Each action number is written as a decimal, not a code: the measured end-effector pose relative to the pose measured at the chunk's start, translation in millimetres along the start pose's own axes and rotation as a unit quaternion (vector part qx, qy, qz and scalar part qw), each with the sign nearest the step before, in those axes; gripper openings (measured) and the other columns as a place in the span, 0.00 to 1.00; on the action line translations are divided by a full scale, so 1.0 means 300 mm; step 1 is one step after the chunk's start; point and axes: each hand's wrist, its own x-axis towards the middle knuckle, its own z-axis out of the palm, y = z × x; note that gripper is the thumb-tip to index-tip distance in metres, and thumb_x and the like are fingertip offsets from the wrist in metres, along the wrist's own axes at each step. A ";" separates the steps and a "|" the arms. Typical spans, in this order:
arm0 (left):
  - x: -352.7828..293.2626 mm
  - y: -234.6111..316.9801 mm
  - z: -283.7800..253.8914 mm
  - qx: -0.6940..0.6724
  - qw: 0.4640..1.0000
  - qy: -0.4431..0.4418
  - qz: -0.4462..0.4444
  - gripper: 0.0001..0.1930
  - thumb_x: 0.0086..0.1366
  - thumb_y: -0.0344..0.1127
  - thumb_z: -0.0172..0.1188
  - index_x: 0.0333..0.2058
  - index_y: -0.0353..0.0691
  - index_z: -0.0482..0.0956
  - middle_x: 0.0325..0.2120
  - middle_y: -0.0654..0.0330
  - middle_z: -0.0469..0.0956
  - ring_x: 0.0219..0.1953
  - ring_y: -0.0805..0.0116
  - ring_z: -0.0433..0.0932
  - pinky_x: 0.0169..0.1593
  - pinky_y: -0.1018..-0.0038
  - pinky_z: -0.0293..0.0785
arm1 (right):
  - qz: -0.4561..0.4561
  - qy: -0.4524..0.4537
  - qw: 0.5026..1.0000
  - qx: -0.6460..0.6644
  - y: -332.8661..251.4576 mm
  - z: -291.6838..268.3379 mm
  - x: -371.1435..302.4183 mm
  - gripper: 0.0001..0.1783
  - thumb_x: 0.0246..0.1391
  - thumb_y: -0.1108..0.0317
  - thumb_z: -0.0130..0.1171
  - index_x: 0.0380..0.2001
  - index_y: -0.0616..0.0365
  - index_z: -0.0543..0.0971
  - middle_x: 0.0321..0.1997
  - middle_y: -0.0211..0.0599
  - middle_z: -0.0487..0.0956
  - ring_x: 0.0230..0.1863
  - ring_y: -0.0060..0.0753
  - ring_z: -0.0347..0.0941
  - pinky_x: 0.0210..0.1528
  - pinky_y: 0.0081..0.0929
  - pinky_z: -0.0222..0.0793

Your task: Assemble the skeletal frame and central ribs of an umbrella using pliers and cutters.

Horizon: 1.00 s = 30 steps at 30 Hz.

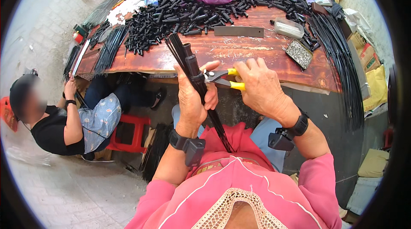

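My left hand (192, 94) is closed around a bundle of thin black rods (219, 131), which slants from above the table edge down to my lap. Among the rods, a black ribbed tube (192, 64) stands up out of the same grip. Pliers with yellow handles (237, 85) are in my right hand (263, 85), whose fingers wrap their grips. The jaws point left and meet the bundle beside my left fingers, where a small shiny piece shows. Whether the jaws bite on it I cannot tell.
Many black tubes (158, 21) are heaped on the wooden table (239, 60). A flat metal bar (238, 31), a clear box (289, 28) and a tin of small metal bits (299, 54) lie there. Long black rods (338, 66) overhang the right edge. A person (60, 117) sits at left.
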 end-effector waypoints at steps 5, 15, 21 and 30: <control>0.002 -0.003 0.003 -0.007 1.000 -0.013 0.015 0.52 0.61 0.78 0.22 0.56 0.31 0.70 0.06 0.69 0.57 0.07 0.78 0.55 0.12 0.80 0.55 | -0.019 0.003 0.998 0.061 0.004 -0.049 -0.014 0.16 0.45 0.73 0.59 0.39 0.62 0.71 0.36 0.48 0.71 0.41 0.52 0.70 0.38 0.42 0.72; -0.006 -0.007 -0.006 -0.028 0.999 -0.033 0.012 0.53 0.60 0.79 0.21 0.56 0.31 0.70 0.07 0.68 0.57 0.07 0.77 0.55 0.13 0.79 0.55 | -0.020 -0.066 0.994 0.080 0.052 -0.074 -0.052 0.17 0.45 0.72 0.61 0.40 0.62 0.71 0.35 0.48 0.73 0.38 0.52 0.72 0.38 0.43 0.69; -0.003 0.002 0.020 -0.017 0.999 -0.044 0.016 0.48 0.66 0.73 0.23 0.57 0.29 0.67 0.07 0.68 0.57 0.06 0.76 0.53 0.11 0.76 0.54 | -0.012 -0.056 0.997 -0.052 0.025 -0.149 -0.006 0.12 0.45 0.70 0.62 0.32 0.61 0.73 0.31 0.45 0.76 0.35 0.47 0.76 0.35 0.38 0.73; 0.015 -0.012 0.022 -0.011 0.999 -0.044 0.025 0.47 0.66 0.72 0.23 0.57 0.30 0.67 0.07 0.69 0.55 0.07 0.76 0.51 0.11 0.76 0.53 | -0.092 0.004 0.984 -0.152 0.022 -0.157 0.044 0.09 0.42 0.70 0.61 0.28 0.62 0.75 0.28 0.45 0.77 0.34 0.43 0.77 0.34 0.33 0.74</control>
